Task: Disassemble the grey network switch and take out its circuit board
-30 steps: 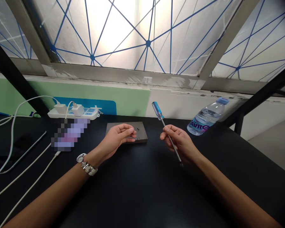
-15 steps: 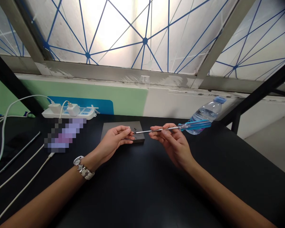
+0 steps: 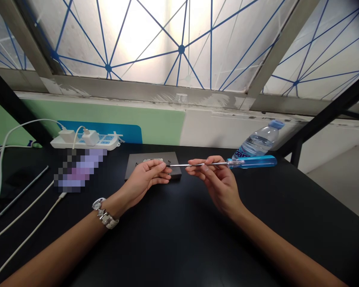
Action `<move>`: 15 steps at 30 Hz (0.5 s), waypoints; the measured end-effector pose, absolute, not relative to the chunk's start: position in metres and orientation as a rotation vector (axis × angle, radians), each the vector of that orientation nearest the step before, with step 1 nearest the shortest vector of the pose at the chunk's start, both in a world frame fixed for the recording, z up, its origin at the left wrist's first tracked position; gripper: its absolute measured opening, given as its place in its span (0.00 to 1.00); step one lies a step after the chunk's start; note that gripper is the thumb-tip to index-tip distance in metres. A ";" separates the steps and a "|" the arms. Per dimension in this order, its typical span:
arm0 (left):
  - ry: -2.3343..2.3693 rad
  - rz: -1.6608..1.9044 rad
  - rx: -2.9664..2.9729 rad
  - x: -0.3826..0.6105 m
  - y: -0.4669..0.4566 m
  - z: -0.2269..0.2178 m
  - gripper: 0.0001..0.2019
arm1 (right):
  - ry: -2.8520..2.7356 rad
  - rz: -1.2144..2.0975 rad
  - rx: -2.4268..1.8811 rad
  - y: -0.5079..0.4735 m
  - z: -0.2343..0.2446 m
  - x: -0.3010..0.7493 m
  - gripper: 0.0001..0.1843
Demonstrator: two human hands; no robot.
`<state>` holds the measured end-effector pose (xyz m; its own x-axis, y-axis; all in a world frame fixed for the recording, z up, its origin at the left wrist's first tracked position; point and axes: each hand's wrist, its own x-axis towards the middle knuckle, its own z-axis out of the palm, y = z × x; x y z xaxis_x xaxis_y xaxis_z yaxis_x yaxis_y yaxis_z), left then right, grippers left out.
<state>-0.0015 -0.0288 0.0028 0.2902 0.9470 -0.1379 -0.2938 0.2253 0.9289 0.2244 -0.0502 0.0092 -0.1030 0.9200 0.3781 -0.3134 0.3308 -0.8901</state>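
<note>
My right hand [image 3: 217, 181] pinches the metal shaft of a blue-handled screwdriver [image 3: 251, 162], held level with its tip pointing left. The tip reaches the fingertips of my left hand [image 3: 146, 177], which are pinched together on something too small to make out. Both hands hover just over a flat grey plate [image 3: 137, 161] lying on the black table [image 3: 179, 239]. A watch is on my left wrist.
A water bottle [image 3: 259, 141] lies tilted at the back right behind the screwdriver handle. A white power strip [image 3: 85, 140] with chargers sits at the back left, its white cables [image 3: 20, 215] trailing across the left of the table. A blurred patch lies beside them.
My right hand swung the screwdriver from handle-up to level, tip pointing left at my left fingertips. In the last half second the handle dropped slightly and the left hand closed tighter.
</note>
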 end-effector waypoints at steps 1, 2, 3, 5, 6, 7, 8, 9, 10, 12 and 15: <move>0.863 1.019 0.951 -0.001 -0.029 0.003 0.12 | -1.257 1.169 -0.645 -0.051 0.009 0.224 0.07; 0.863 1.018 0.950 -0.001 -0.029 0.002 0.12 | -1.257 1.168 -0.646 -0.051 0.010 0.224 0.07; 0.861 1.017 0.950 -0.001 -0.029 0.002 0.12 | -1.255 1.167 -0.647 -0.051 0.010 0.224 0.07; 0.854 1.012 0.955 -0.001 -0.028 0.001 0.12 | -1.247 1.169 -0.649 -0.052 0.012 0.223 0.07; 0.850 1.010 0.957 -0.001 -0.028 0.001 0.12 | -1.243 1.174 -0.651 -0.053 0.012 0.223 0.07; 0.846 1.008 0.960 -0.001 -0.028 0.000 0.12 | -1.240 1.181 -0.651 -0.053 0.013 0.223 0.07; 0.844 1.008 0.966 -0.001 -0.028 0.000 0.12 | -1.238 1.191 -0.651 -0.053 0.014 0.224 0.07; 0.843 1.007 0.976 -0.001 -0.028 0.000 0.12 | -1.237 1.201 -0.650 -0.053 0.014 0.224 0.07; 0.842 1.007 0.987 -0.001 -0.028 0.000 0.13 | -1.234 1.211 -0.646 -0.053 0.015 0.225 0.07; 0.837 1.007 1.015 -0.001 -0.029 -0.001 0.13 | -1.226 1.231 -0.631 -0.052 0.015 0.226 0.07; 0.824 1.024 1.068 -0.002 -0.029 -0.001 0.14 | -1.211 1.263 -0.609 -0.050 0.015 0.228 0.08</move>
<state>-0.0017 -0.0287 -0.0012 0.3239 0.9445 -0.0549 -0.2557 0.1433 0.9561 0.2280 -0.0503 0.0155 -0.1400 0.9293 0.3417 -0.3804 0.2681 -0.8851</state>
